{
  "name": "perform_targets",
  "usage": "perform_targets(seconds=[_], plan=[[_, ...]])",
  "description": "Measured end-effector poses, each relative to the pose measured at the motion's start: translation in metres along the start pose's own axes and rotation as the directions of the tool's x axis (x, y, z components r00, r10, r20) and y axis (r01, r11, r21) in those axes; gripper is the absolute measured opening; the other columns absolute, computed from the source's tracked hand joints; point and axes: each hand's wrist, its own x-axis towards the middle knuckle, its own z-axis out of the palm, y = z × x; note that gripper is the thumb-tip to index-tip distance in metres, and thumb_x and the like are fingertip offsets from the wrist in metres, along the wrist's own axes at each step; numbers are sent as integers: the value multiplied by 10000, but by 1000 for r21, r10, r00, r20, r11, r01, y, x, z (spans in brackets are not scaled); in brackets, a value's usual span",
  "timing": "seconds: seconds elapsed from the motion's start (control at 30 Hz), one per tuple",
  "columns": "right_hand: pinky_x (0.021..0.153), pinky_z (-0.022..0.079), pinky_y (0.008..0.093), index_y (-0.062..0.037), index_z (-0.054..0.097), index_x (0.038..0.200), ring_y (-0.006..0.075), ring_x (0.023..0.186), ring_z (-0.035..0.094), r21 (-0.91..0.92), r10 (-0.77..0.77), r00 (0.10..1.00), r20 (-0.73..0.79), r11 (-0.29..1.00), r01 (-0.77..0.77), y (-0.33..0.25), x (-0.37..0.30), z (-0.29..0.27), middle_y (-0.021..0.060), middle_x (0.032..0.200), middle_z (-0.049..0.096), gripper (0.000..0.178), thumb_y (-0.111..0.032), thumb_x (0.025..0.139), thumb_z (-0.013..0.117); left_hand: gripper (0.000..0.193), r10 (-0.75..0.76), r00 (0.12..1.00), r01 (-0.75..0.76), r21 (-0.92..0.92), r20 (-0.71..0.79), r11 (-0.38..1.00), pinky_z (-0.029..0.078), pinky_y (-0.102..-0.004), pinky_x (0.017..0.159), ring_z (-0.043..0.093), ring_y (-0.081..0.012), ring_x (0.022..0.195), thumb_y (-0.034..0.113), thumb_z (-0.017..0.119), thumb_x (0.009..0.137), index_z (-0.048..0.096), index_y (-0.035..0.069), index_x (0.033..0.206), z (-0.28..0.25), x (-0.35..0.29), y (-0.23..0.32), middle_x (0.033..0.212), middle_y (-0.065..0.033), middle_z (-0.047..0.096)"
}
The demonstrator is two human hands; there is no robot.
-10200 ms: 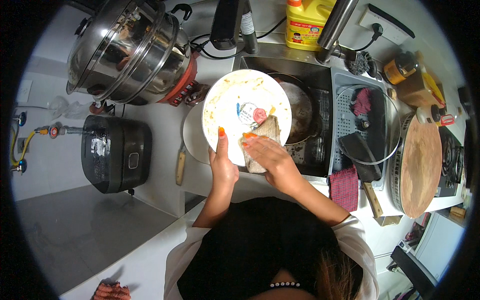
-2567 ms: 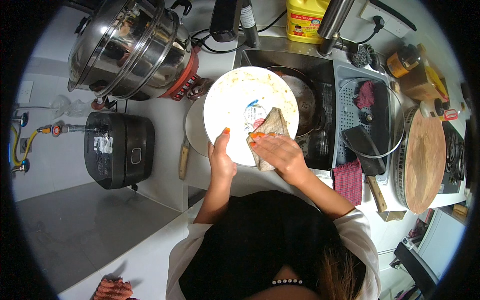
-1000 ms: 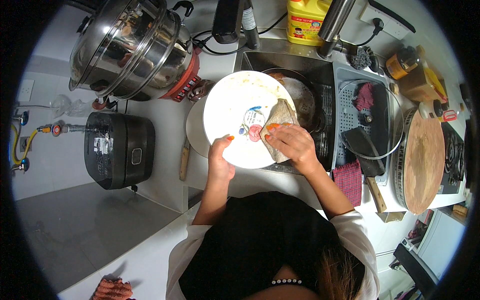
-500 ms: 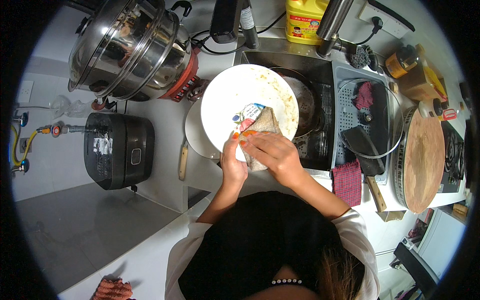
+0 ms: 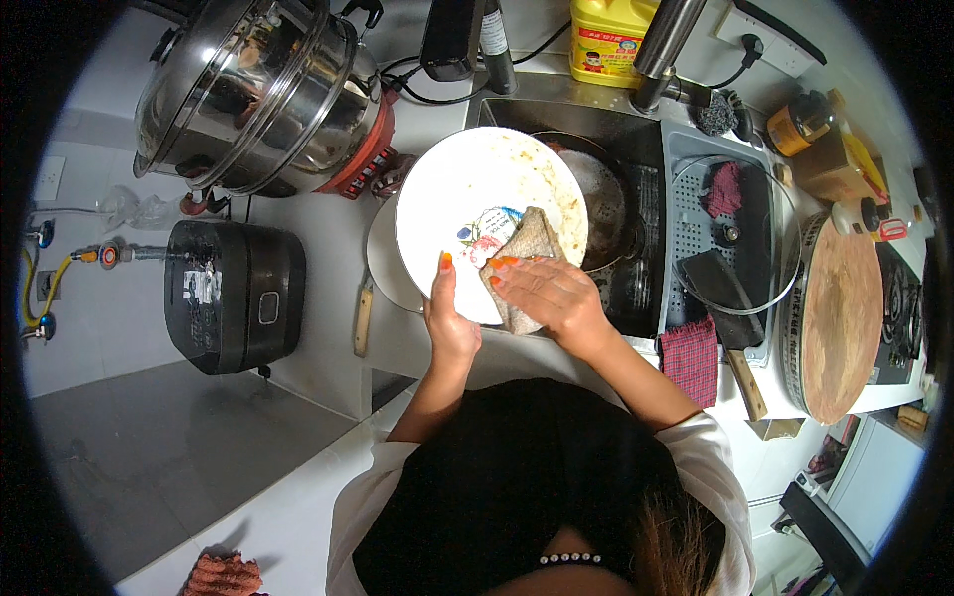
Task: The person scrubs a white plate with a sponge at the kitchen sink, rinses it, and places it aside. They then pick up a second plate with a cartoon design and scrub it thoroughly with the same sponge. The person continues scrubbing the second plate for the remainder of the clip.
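A white plate (image 5: 452, 189) with a floral print is held up over the left part of the sink. Brownish residue marks its right side and far rim. My left hand (image 5: 454, 323) grips the near left rim, thumb on top and the other fingers underneath. Over the lower right of the plate, my right hand (image 5: 561, 298) presses a folded greyish-beige cloth (image 5: 534, 238) against the surface, fingers stretched across it. Part of the print lies hidden under cloth and fingers. Behind the plate a dark pan (image 5: 596, 189) sits in the sink (image 5: 596, 111), partly covered by it.
Left of the plate are another white dish (image 5: 383, 263), a wooden-handled knife (image 5: 364, 323), a steamer pot (image 5: 258, 89) and a rice cooker (image 5: 238, 298). To the right, a grey drain basket (image 5: 696, 144) holds a cleaver (image 5: 730, 298). A round chopping board (image 5: 840, 318) stands beyond.
The plate has shifted slightly left. My left hand has moved left and away from the cloth, its thumb now pointing up the plate. My right hand and the cloth have slid slightly right.
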Motion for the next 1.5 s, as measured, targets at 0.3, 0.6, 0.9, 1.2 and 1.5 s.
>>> perform_targets(seconds=[0.3, 0.6, 0.9, 1.2, 1.5], plan=[[823, 502, 338, -107, 691, 956, 196, 980, 639, -29, -68, 997, 43, 997, 69, 31, -7, -15, 20, 1014, 676, 241, -85, 737, 594, 486, -47, 996, 51, -54, 79, 997, 406, -346, 967, 512, -239, 1149, 239, 431, 943, 372, -71, 1313, -9, 6, 5, 1274, -186, 490], [871, 483, 349, -119, 686, 1019, 202, 1014, 621, -145, -59, 990, 126, 986, 77, 55, -6, -31, 25, 1064, 660, 286, -98, 754, 580, 493, -60, 992, 60, 5, 113, 998, 406, -334, 959, 508, -223, 1143, 226, 487, 926, 381, -71, 1305, -16, 7, 8, 1264, -181, 491], [902, 475, 381, -98, 669, 1071, 227, 1039, 608, -181, 5, 995, 104, 983, 14, 56, -2, -34, 62, 1094, 648, 324, -84, 762, 574, 506, 1, 997, -8, 96, 79, 995, 415, -313, 925, 534, -209, 1091, 284, 456, 944, 410, -92, 1279, -10, 5, 11, 1217, -168, 530], [920, 468, 386, -86, 665, 1075, 230, 1056, 599, -115, 81, 994, 70, 991, -73, 31, -22, -9, 73, 1107, 645, 325, -85, 766, 566, 480, -32, 999, 31, 80, 7, 996, 424, -298, 918, 538, -197, 1078, 276, 453, 957, 438, -103, 1250, -7, 6, 8, 1199, -176, 535], [897, 471, 375, -64, 659, 1057, 239, 1029, 608, -124, 162, 986, 33, 980, -157, -3, -20, 7, 89, 1097, 645, 332, -68, 737, 567, 494, -21, 993, 35, 122, -113, 992, 434, -316, 909, 546, -219, 1072, 264, 434, 948, 410, -100, 1281, -2, 5, 3, 1216, -178, 528]])
